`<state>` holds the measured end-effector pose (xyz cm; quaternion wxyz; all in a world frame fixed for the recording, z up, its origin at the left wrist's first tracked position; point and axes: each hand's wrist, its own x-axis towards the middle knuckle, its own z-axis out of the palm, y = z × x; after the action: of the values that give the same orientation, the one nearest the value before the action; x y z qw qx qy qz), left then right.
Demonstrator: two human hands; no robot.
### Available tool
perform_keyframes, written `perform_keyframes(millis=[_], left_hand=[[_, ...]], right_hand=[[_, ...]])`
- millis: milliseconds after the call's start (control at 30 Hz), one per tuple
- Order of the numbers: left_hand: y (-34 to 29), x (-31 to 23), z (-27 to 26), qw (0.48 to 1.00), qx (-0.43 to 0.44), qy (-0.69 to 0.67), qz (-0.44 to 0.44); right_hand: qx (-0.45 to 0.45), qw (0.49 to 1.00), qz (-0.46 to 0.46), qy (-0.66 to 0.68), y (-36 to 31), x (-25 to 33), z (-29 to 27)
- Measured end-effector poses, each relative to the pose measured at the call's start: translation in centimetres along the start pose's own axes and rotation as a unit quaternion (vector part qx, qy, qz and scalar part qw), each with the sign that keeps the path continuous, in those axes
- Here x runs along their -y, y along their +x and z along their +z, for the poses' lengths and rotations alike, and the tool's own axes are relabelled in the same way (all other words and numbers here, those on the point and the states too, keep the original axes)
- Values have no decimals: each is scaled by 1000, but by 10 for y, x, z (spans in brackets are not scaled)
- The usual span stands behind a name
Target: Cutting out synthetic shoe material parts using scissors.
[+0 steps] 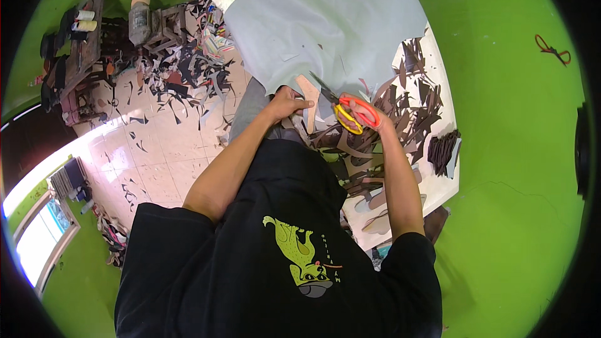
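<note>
Clock face centred on the metal scissors [333, 97]: blades dark grey, one handle loop red-orange, the other yellow. 9 o'clock: flat, narrow tan piece [308, 91], plain. 12: broad, smooth sheet [325, 19], pale grey-blue, plain. 3–4: thin, curved scraps [410, 119], mixed browns, over an off-white tabletop [447, 112]. 6: black short-sleeved shirt [219, 275], yellow-green cartoon animal print [294, 244] with grey cap. 8: pale cream tiled floor [169, 178], grid of joint lines. 3, far out: bright green painted surface [513, 100].
</note>
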<state>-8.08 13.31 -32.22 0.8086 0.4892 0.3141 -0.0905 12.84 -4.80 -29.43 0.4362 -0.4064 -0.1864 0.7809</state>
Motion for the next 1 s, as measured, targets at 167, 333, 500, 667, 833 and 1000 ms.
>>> perform_keyframes(millis=[167,333,500,667,833,1000], left_hand=[[-6,-11,0,998,19,-67,9],[-5,-9,-3,997,23,-77,-17],[4,9,0,993,21,-109,-25],[16,29,-5,989,45,-116,-85],[11,18,-1,990,36,-104,-92],[13,25,-7,991,29,-113,-69]], right_hand=[[37,999,-16,-35,6,5,-3],[23,1000,-6,-9,5,8,3],[-19,996,-3,-86,2,1,1],[2,998,-30,-47,10,4,3],[-17,999,-47,-9,17,-4,3],[-30,997,-14,-70,20,1,-3]])
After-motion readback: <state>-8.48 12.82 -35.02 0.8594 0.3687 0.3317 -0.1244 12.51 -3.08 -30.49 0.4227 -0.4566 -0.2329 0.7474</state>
